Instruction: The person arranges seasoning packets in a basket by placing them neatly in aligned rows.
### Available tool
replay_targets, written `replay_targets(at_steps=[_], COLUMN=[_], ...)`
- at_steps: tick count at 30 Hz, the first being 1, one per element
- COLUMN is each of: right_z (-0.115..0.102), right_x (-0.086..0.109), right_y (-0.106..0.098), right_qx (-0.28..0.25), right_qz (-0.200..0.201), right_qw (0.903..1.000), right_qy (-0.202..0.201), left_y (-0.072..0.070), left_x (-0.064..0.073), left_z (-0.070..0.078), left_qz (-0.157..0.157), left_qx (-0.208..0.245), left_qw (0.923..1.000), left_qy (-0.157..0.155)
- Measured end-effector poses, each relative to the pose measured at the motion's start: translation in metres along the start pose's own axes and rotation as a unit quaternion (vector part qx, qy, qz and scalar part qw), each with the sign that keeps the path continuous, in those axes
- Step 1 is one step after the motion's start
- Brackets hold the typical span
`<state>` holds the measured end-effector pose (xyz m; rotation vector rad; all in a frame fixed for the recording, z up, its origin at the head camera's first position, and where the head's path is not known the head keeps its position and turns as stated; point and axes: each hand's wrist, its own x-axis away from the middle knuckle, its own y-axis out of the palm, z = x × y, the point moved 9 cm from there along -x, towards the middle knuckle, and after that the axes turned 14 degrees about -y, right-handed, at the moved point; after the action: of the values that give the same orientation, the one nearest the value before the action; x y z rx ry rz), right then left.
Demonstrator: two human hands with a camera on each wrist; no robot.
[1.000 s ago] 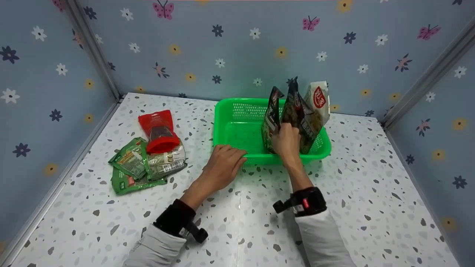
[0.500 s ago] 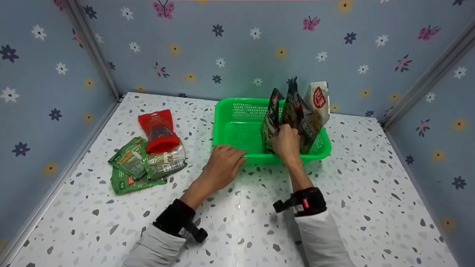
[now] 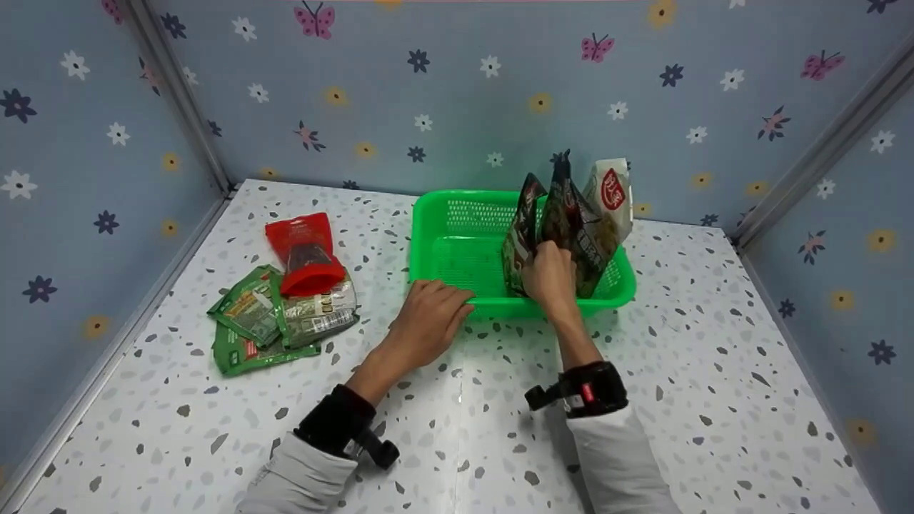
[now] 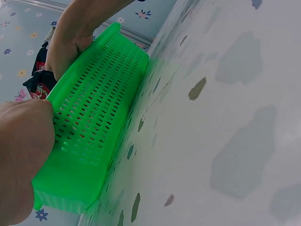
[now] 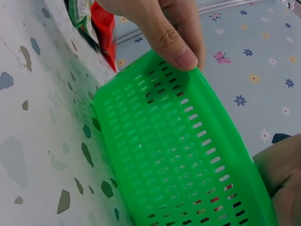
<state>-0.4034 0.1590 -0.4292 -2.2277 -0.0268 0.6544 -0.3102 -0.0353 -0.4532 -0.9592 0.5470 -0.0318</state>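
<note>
A green plastic basket [image 3: 457, 300] stands on the speckled tabletop. My left hand [image 3: 430, 321] grips its front rim near the left corner; in the right wrist view the thumb [image 5: 184, 59] lies on the outer wall. My right hand [image 3: 551, 278] reaches over the front rim with bent fingers and holds the near edge of a dark food packet [image 3: 518, 243]; its fingertips are hidden. Right beside it another dark packet [image 3: 575, 228] stands upright. A white packet with a red label [image 3: 613, 189] leans at the basket's right end.
Left of the basket lies a pile: a red pouch [image 3: 307, 250] on top, a green-and-silver packet [image 3: 321, 310] and green packets [image 3: 246, 307] below. A patterned back wall [image 3: 457, 93] rises close behind the basket, with side panels at left and right.
The top of the left dark packet has sunk a little, with my right hand shifting very slightly along with it. My left hand and the pile have stayed put.
</note>
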Motion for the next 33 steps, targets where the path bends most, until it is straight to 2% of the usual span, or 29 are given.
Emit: replay_targets(at_steps=[3,4,11,18,25,29,33], right_z=[0.002,-0.008,-0.008,-0.009,-0.011,-0.011,-0.011], right_x=[0.0,0.002,0.002,0.002,0.004,0.003,0.003], right_y=[0.001,-0.005,-0.005,-0.008,-0.01,-0.01,-0.008], right_qx=[0.001,0.012,0.034,0.033,0.033,0.038,0.042], right_qz=[-0.006,-0.012,-0.024,0.01,0.039,0.04,0.024], right_qw=[1.0,0.9998,0.9989,0.9994,0.9987,0.9985,0.9988], right_qy=[0.005,0.013,0.022,0.0,0.004,0.001,-0.001], left_y=[0.0,0.0,0.001,0.002,0.003,0.001,0.0], left_x=[0.0,-0.001,-0.001,-0.001,0.0,0.0,0.0], left_z=[0.001,0.001,0.001,0.0,-0.001,-0.001,0.0], left_qz=[0.003,0.003,0.001,-0.011,-0.009,-0.007,0.001], left_qx=[0.006,0.005,0.001,0.002,-0.005,-0.002,-0.007], left_qw=[1.0,1.0,1.0,0.9999,0.9999,1.0,1.0], left_qy=[-0.001,-0.001,0.001,-0.004,-0.004,-0.002,0.002])
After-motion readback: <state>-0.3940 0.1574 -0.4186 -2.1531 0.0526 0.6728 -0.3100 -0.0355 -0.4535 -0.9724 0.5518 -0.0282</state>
